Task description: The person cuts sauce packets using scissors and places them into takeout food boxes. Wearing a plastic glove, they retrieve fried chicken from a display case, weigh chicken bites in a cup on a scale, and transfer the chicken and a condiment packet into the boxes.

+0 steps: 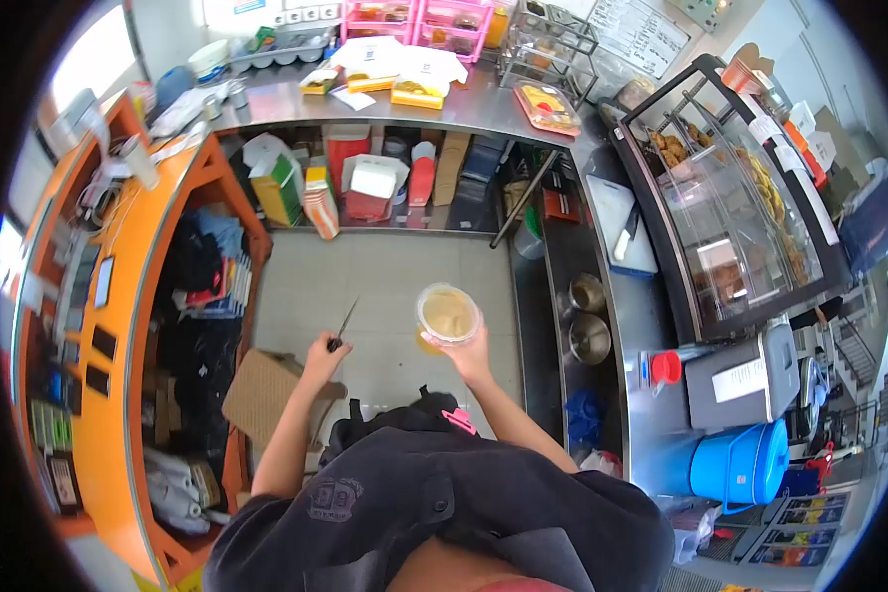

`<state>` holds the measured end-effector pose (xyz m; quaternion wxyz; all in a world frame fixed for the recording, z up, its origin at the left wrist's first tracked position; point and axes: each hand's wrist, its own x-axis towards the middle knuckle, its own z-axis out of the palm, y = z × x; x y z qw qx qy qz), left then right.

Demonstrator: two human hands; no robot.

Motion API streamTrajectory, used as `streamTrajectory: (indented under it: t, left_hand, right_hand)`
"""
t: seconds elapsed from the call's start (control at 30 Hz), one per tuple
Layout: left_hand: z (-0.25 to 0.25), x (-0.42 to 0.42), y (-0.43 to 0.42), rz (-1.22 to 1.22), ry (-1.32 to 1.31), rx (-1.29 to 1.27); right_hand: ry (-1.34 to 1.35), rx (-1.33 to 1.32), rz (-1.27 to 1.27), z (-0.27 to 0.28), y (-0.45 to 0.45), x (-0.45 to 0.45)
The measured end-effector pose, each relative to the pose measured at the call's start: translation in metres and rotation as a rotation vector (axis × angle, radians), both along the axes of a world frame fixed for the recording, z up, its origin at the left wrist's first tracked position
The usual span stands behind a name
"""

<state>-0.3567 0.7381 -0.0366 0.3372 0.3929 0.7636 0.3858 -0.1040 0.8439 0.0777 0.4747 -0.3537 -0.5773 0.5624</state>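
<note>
My left hand is closed round the dark handle of a small knife, its thin blade pointing up and away from me. In my right hand is a round clear plastic tub with a pale tan content, held from its near side. A lid seems to cover the tub, though this is hard to tell. Both hands are in front of my body over the tiled floor, apart from each other.
An orange shelf unit stands at the left, with cardboard beside it. Ahead runs a steel counter with boxes beneath. At the right are a white board with a knife, a glass food case and a blue cooler.
</note>
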Motion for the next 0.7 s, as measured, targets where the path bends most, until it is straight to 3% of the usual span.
streamTrajectory:
  t: [0.13, 0.3, 0.5, 0.6, 0.7]
  left_hand:
    - [0.015, -0.02, 0.173, -0.224, 0.002, 0.134]
    - [0.016, -0.037, 0.333, -0.233, -0.09, 0.129]
    - [0.025, -0.084, 0.449, -0.102, -0.226, 0.208]
    - [0.045, -0.113, 0.506, 0.005, -0.375, 0.109]
    - [0.067, -0.144, 0.584, -0.116, -0.279, 0.195]
  right_hand:
    - [-0.12, 0.075, -0.192, -0.021, 0.134, -0.001]
    - [-0.257, 0.153, -0.352, -0.055, 0.325, -0.01]
    - [-0.109, 0.278, -0.467, -0.052, 0.556, -0.077]
    - [-0.217, 0.304, -0.582, -0.058, 0.642, -0.117]
    - [-0.238, 0.317, -0.688, -0.079, 0.726, -0.148]
